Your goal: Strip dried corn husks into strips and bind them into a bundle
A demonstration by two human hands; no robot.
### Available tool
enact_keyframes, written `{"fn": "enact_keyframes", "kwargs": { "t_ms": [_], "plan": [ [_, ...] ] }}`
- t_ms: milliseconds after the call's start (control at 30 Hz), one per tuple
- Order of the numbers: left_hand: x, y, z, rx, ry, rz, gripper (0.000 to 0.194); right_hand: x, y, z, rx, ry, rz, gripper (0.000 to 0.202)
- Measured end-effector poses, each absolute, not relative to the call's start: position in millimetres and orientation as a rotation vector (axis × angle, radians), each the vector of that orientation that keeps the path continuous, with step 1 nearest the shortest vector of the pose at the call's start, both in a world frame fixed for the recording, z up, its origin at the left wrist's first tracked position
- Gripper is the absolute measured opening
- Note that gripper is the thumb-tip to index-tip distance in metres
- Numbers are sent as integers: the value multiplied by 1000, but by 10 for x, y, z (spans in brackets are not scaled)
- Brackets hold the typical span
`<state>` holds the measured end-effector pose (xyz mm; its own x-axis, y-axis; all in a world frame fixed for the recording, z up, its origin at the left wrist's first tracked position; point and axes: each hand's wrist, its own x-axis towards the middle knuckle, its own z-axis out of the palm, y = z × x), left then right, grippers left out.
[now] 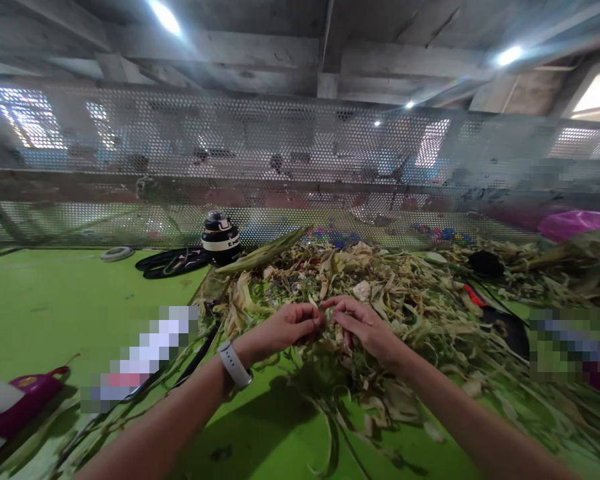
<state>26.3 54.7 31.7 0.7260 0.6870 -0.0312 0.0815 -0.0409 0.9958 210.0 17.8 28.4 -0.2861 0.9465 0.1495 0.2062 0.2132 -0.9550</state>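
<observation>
My left hand [300, 325], with a pale watch band [234, 364] on its wrist, is closed in a pinch; what it may hold is too small to make out. Close beside it on the right, my right hand [357, 321] has its fingers bent, the index fingertip reaching toward the left hand. Any thing between its fingers is hidden or too small to tell. Both hands are above the near side of a wide heap of dry, yellowish-green leaves and husks [410, 293]. A whitish clump [362, 290] lies in the heap just behind my right hand.
The green table [45, 293] bears a black jar [221, 239], black looped item [170, 261], ring of tape [117, 253] and magenta object [27, 407]. Blurred-out items lie left and right. At right are a red-and-black tool [474, 295] and purple plastic [577, 227]. Behind stands a perforated metal screen [290, 140].
</observation>
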Motion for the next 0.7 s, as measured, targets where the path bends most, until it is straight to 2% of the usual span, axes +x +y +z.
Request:
{"fn": "enact_keyframes", "kwargs": {
  "t_ms": [67, 233, 367, 533, 700],
  "plan": [
    [246, 536, 358, 1569, 632, 509, 33, 2123, 144, 371, -1079, -1752, 1098, 27],
    [242, 558, 327, 1549, 737, 586, 30, 2100, 25, 504, -907, -2057, 558, 16],
    [268, 569, 248, 1578, 640, 489, 29, 2039, -23, 461, -812, -2200, 502, 16],
    [305, 562, 162, 1466, 598, 543, 25, 2033, 11, 345, -824, -2333, 90, 14],
    [340, 546, 113, 1399, 601, 483, 26, 1977, -10, 207, -934, -2190, 135, 17]
  ]
}}
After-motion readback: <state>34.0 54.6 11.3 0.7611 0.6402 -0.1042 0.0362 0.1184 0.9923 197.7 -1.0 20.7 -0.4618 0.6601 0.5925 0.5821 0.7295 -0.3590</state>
